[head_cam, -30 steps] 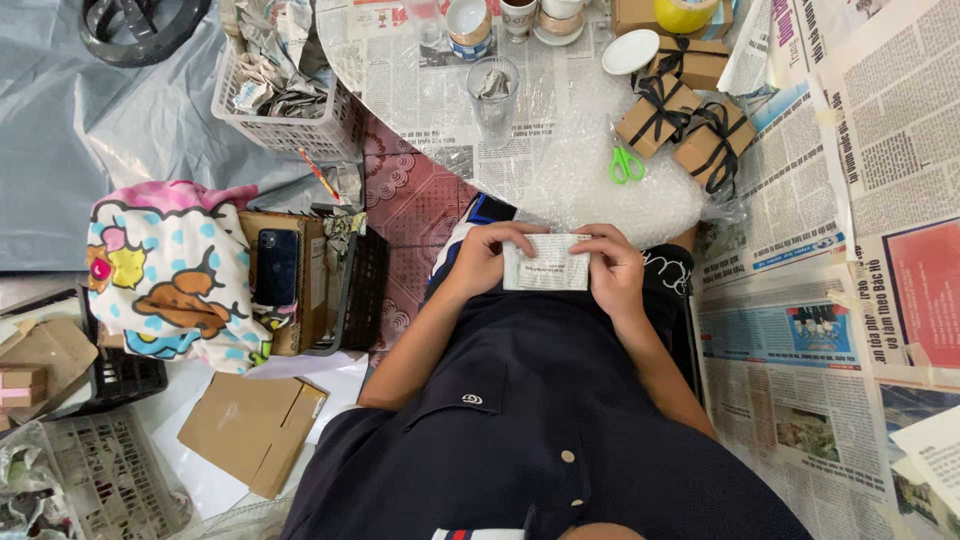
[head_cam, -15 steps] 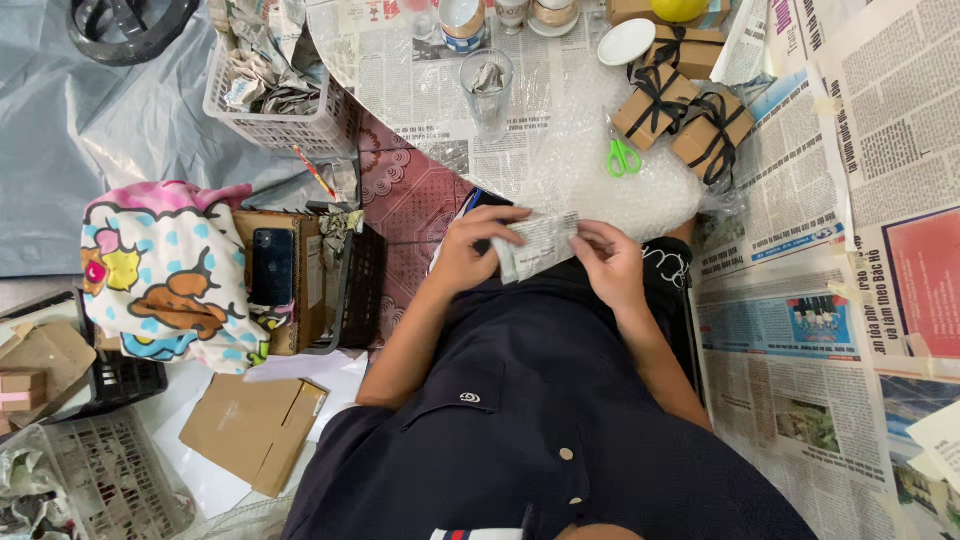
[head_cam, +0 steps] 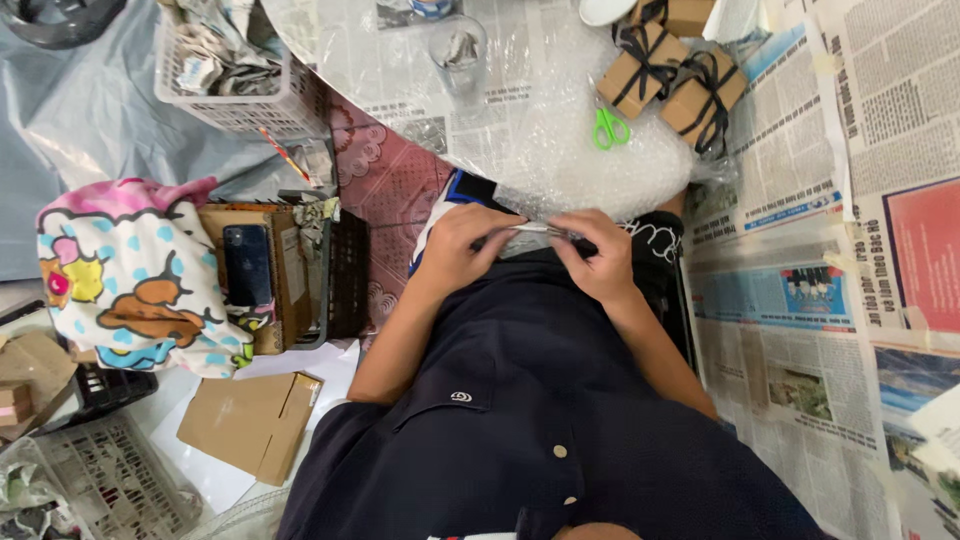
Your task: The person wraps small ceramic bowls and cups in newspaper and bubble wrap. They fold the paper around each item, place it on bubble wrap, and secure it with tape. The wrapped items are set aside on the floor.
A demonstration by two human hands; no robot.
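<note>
**Thin Piece Pinched, Could Slip**

Sat on the floor and looked down at the lap. Pinched a thin flat piece (head_cam: 530,230) with the left hand (head_cam: 465,245) at one end and the right hand (head_cam: 598,258) at the other. Had the fingers of both hands closed tight on it. Held it just over the dark shirt (head_cam: 520,400), close to the tummy and near the edge of the bubble wrap (head_cam: 580,180). Saw only its thin edge, so could not tell what it was made of.

Could have gone wrong in a few ways, going by the look of things. Might have slipped out if one hand let go, with only fingertips holding it. Would likely have dropped onto the lap or down by the newspaper (head_cam: 790,310), where pale things hide easily. Might have bent or creased from too hard a squeeze. Could have torn from a pull at both ends, being so thin.

Had green scissors (head_cam: 608,128) lying on the bubble wrap, just past the hands. Might have poked a finger on a quick reach without looking. Had a clear glass (head_cam: 458,50) and two brown boxes (head_cam: 672,80) tied with black ribbon a little further off. Could have knocked the glass over with a wide swing of an arm. Had a dark phone (head_cam: 247,265) and a white basket (head_cam: 235,95) well off to the left, likely too far away to cause trouble.
</note>
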